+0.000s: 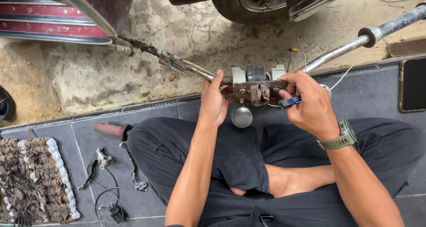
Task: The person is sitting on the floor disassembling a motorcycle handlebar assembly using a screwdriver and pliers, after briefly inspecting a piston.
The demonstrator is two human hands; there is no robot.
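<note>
The left hand [214, 103] grips the rusty handlebar assembly [257, 90] held above the lap; the right hand [308, 103] pinches a small blue tool [290, 101] against its bracket. Corroded fasteners may strip, or the tool may slip toward the fingers.

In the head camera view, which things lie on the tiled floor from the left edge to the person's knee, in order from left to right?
Woven mat → brake lever → red handlebar grip → the person's knee.
</note>
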